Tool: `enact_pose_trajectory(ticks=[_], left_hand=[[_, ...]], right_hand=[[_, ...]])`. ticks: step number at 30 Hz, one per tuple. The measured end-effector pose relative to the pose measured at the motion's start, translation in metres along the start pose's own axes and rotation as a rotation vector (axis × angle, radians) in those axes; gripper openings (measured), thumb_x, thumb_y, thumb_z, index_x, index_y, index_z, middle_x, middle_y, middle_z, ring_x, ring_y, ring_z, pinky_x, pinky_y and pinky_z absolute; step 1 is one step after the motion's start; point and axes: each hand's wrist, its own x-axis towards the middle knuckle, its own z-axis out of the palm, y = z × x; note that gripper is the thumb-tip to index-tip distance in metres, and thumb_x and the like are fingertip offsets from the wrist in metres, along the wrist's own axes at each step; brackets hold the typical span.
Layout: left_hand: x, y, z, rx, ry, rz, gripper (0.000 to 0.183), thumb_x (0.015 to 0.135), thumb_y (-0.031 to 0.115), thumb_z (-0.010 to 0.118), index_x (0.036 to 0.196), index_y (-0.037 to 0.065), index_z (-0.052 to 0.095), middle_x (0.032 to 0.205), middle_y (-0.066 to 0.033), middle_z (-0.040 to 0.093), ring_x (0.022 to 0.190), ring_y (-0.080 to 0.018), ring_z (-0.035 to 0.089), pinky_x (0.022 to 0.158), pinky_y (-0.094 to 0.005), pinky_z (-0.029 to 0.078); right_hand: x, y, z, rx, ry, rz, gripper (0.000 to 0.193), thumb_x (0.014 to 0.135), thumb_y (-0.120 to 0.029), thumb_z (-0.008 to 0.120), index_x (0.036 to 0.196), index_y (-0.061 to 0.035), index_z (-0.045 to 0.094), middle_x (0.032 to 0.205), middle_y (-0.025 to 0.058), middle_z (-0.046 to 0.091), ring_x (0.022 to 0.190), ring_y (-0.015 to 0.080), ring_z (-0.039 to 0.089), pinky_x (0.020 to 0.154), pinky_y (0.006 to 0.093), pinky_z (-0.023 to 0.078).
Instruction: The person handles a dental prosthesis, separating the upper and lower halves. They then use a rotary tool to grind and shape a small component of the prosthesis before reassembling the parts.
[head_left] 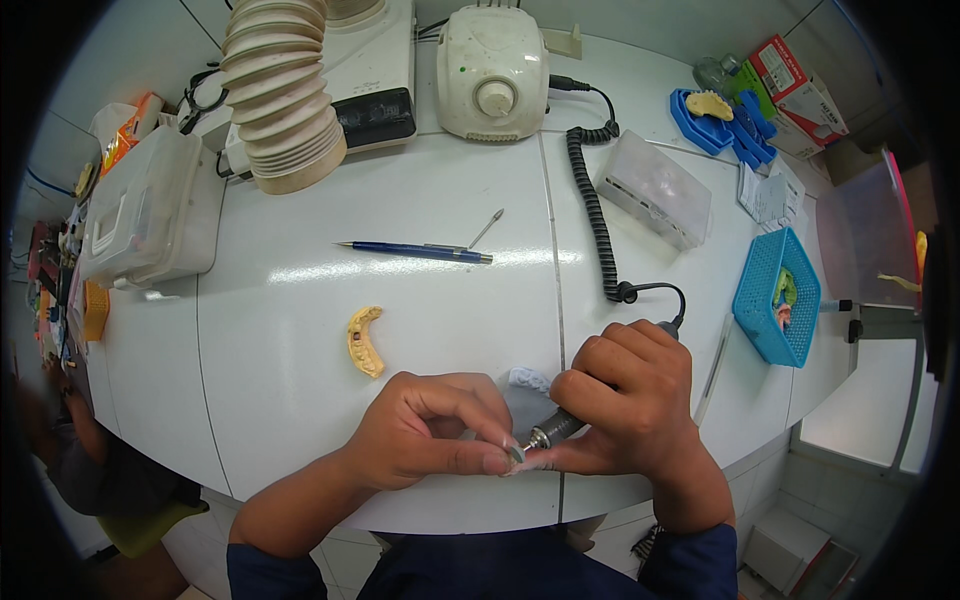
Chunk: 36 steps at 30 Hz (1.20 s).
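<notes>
Near the table's front edge, my right hand (635, 405) wraps round a dark rotary handpiece (557, 428) with a metal nose, which points left. At its tip sits a small grey disc (517, 454). Thumb and fingers of my left hand (425, 430) are pinched right at that disc; whatever tiny piece they hold is mostly hidden. Beyond the hands lies a pale grey dental cast (529, 380), partly covered by my right hand. A curved yellow dental model (362, 342) rests farther left. Behind it are a blue mechanical pencil (415, 251) and a slim bur (487, 228).
A black coiled cord (592, 205) links the handpiece to a white control box (492, 75). Left of that hangs a ribbed suction hose (280, 100). A clear plastic box (655, 190) and a blue basket (748, 300) stand right; a lidded case (150, 215) stands left. Another person (95, 440) sits far left.
</notes>
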Motion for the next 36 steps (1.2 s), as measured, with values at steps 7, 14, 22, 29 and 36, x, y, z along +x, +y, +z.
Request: enact_pose_trajectory(ticks=[7,14,22,29,36], left_hand=[[0.0004,-0.0010,0.0000,-0.012,-0.007,-0.010,0.013,0.079,0.000,0.085,0.090,0.000,0.078,0.091,-0.0117,0.068,0.082,-0.0166,0.063,0.078,-0.0299,0.050],[0.0003,-0.0004,0.0003,-0.021,-0.007,-0.019,0.012,0.079,0.000,0.085,0.090,0.001,0.078,0.090,-0.0115,0.068,0.083,-0.0170,0.063,0.079,-0.0303,0.049],[0.0005,-0.0002,0.0004,-0.010,-0.013,-0.011,0.012,0.080,0.000,0.085,0.090,0.000,0.078,0.091,-0.0117,0.067,0.083,-0.0174,0.063,0.079,-0.0303,0.049],[0.0004,-0.0006,0.0015,-0.046,-0.012,-0.016,0.012,0.080,0.000,0.084,0.090,-0.001,0.078,0.091,-0.0121,0.067,0.083,-0.0175,0.063,0.079,-0.0306,0.050],[0.0002,0.0006,0.0019,-0.056,-0.007,-0.040,0.011,0.081,0.001,0.084,0.090,-0.001,0.077,0.091,-0.0122,0.067,0.084,-0.0175,0.063,0.079,-0.0308,0.050]], right_hand=[[-0.0006,-0.0001,0.0003,0.006,-0.004,-0.005,0.054,0.068,-0.066,0.080,0.071,-0.0149,0.061,0.066,-0.0006,0.044,0.059,0.0178,0.051,0.055,0.0328,0.034],[-0.0005,-0.0001,-0.0010,-0.001,-0.012,-0.001,0.053,0.068,-0.065,0.081,0.072,-0.0149,0.063,0.066,-0.0009,0.044,0.059,0.0177,0.051,0.055,0.0328,0.035],[-0.0006,0.0005,-0.0004,-0.003,-0.002,-0.002,0.053,0.067,-0.064,0.081,0.072,-0.0151,0.063,0.066,-0.0010,0.044,0.060,0.0174,0.051,0.055,0.0327,0.035],[-0.0008,-0.0002,-0.0005,0.012,-0.015,-0.004,0.053,0.066,-0.065,0.081,0.072,-0.0149,0.063,0.066,-0.0009,0.045,0.059,0.0175,0.051,0.055,0.0328,0.035],[-0.0002,0.0000,-0.0010,0.008,-0.012,0.001,0.055,0.067,-0.065,0.081,0.072,-0.0143,0.062,0.066,-0.0006,0.045,0.059,0.0178,0.051,0.055,0.0329,0.035]])
